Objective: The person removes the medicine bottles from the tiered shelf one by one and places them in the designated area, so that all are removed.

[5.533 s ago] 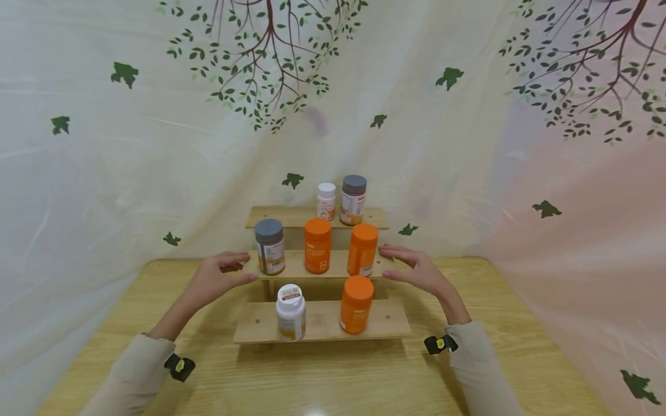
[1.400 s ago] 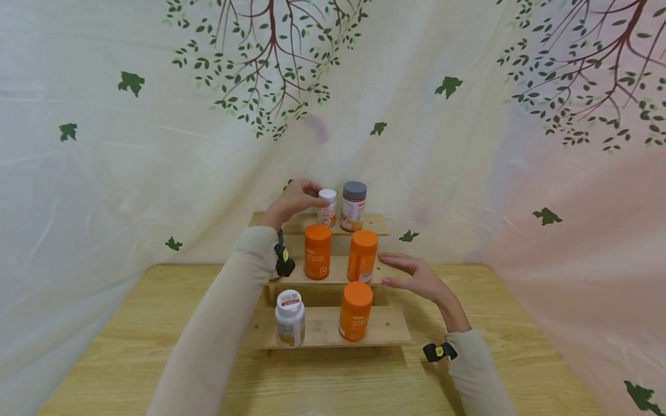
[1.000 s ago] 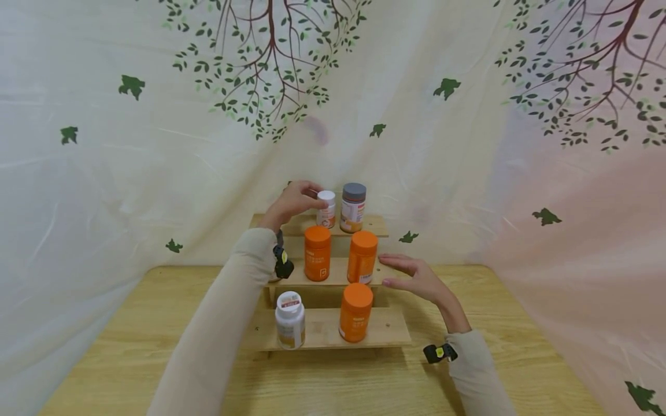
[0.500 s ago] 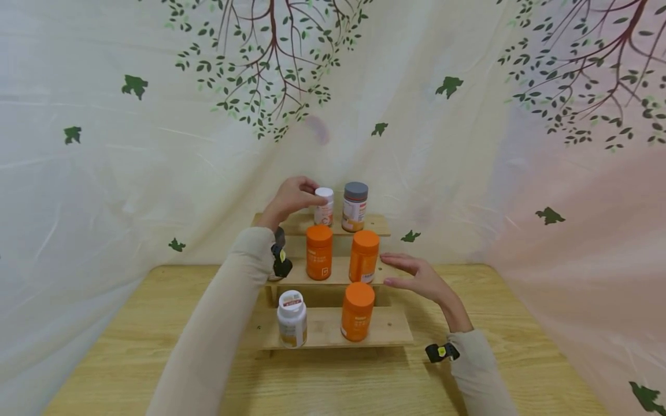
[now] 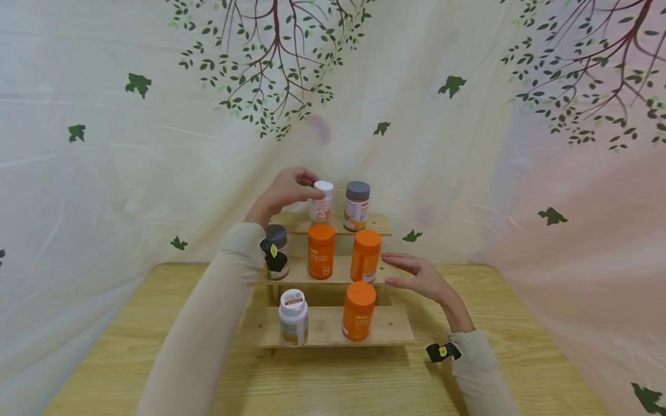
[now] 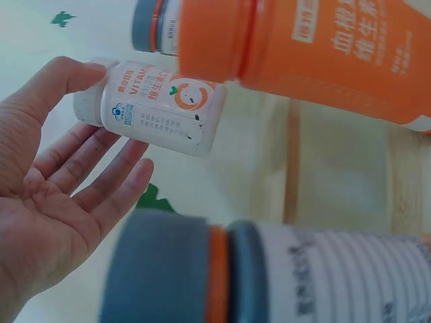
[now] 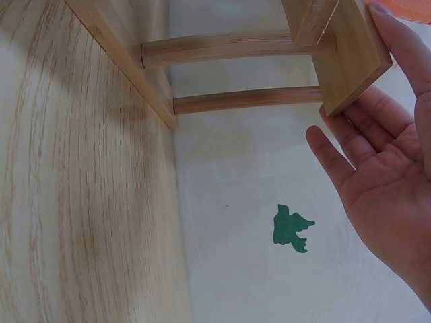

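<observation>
In the head view my left hand [image 5: 288, 188] reaches to the top shelf and pinches a small white vitamin bottle [image 5: 321, 211] by its cap. The left wrist view shows the thumb on one side of the cap and fingers on the other, with the orange-printed label of the white bottle [image 6: 158, 108] facing out. The bottle appears slightly raised above the shelf, upright. My right hand [image 5: 418, 276] holds nothing; its fingers are loosely extended beside the middle shelf's right end, near an orange bottle [image 5: 366, 257]. In the right wrist view, fingertips of the right hand [image 7: 390, 161] are close to the shelf's edge.
A three-tier wooden stand [image 5: 387, 332] stands on the wooden table [image 5: 322, 381]. A grey-capped bottle [image 5: 356, 208] shares the top shelf. The middle shelf bears another orange bottle [image 5: 320, 254] and a grey-capped bottle [image 5: 277, 234]. Below stand a white bottle [image 5: 293, 323] and an orange bottle [image 5: 359, 312].
My left hand went from beside the middle shelf to the white vitamin bottle, took hold of it, and has moved it slightly up and left. The right hand stays about where it was.
</observation>
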The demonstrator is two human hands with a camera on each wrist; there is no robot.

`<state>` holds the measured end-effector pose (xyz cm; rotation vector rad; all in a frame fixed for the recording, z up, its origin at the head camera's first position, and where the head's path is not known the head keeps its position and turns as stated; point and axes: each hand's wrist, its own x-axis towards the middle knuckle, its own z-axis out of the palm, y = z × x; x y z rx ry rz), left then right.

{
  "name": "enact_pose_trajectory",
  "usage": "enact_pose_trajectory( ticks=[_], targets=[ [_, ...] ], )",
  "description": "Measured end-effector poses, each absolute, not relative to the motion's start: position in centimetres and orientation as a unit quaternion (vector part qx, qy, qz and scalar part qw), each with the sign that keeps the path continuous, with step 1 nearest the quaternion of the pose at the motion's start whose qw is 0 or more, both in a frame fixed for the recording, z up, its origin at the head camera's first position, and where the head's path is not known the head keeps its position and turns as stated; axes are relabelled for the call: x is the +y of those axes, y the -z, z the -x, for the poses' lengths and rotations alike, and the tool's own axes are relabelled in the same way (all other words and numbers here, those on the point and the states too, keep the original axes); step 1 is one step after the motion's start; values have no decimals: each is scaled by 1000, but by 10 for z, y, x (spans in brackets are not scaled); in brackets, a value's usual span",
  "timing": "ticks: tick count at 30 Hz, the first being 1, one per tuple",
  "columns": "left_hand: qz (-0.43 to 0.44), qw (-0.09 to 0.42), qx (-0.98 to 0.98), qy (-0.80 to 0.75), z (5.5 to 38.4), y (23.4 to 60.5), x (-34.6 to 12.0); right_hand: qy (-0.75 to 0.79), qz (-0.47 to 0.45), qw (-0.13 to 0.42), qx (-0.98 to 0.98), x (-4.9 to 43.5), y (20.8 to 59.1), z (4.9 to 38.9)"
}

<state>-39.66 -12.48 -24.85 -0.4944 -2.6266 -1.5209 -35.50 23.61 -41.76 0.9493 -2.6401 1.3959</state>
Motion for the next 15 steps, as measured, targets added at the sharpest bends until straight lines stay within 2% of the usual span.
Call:
enact_pose_trajectory(
  ticks=[15],
  targets=[
    [208,42,-816,537,377,235,-149,-435,-306,12,-846,235,417,356]
  ],
)
